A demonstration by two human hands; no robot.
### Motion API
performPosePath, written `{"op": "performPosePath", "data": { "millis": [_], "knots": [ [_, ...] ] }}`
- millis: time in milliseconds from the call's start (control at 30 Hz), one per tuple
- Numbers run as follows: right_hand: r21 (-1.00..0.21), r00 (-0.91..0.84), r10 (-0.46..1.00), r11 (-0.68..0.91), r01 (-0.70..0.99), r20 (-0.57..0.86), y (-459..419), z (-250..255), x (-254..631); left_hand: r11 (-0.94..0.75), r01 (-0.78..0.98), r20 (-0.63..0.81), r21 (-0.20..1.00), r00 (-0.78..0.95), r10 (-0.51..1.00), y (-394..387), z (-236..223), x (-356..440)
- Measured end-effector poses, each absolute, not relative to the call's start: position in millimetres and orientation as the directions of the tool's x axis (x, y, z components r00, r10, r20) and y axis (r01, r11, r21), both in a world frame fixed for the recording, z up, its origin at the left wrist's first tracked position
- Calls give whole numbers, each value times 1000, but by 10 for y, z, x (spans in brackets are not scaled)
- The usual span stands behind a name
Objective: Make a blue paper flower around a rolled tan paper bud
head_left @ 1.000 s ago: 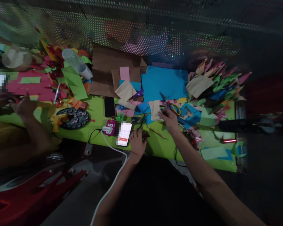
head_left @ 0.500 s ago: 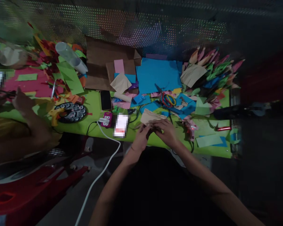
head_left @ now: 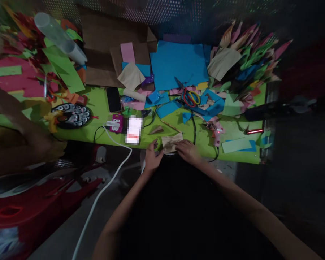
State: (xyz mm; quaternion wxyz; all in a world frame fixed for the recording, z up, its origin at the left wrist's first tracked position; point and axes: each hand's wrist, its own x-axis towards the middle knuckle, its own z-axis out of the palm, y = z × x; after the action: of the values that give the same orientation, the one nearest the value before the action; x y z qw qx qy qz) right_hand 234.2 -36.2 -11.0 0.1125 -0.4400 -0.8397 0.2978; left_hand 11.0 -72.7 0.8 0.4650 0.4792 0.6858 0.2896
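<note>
Exposing tan paper (head_left: 169,143) at tabletop's (head_left: 235,156) near edge | left hand (head_left: 152,158) now apart, loosely spread beside it | right hand (head_left: 189,151) over it (pinch unclear)

Low light overall, muted colours; main source was out of view. Phone screen (head_left: 134,130) at 9 o'clock was blown out — mosaic over it. Glue gun (head_left: 218,136) at 3 o'clock showed a red glow. Far edge, 1 to 4 o'clock, sank near-black. Left hand (head_left: 152,159), 7 o'clock, looked soft — wide-angle stretch bent the borders.
</note>
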Motion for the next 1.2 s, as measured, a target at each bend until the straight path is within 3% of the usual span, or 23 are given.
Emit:
{"op": "performPosePath", "data": {
  "millis": [67,133,200,333,500,867,1200],
  "knots": [
    [-612,-576,814,418,671,-76,-396,-190,2355,157,616,-277,772,103,955,-742,-16,111],
    [-624,-565,820,396,674,-90,-407,-231,2370,-4,730,-293,683,279,915,-718,-44,167],
    [-642,-548,829,359,677,-115,-402,-243,2391,-78,796,-337,600,340,878,-682,-78,237],
    [-689,-474,867,248,681,-157,-368,-231,2448,-96,836,-332,541,316,889,-633,-128,301],
    [-708,-352,917,122,696,-188,-327,-254,2514,-4,856,-336,517,207,919,-601,-126,283],
    [-595,-134,950,-63,801,-281,-326,-351,2444,60,893,-345,446,110,932,-494,-112,396],
    [-558,-113,967,-35,829,-229,-362,-351,2402,-27,894,-269,448,163,949,-546,-153,342]
  ]
}}
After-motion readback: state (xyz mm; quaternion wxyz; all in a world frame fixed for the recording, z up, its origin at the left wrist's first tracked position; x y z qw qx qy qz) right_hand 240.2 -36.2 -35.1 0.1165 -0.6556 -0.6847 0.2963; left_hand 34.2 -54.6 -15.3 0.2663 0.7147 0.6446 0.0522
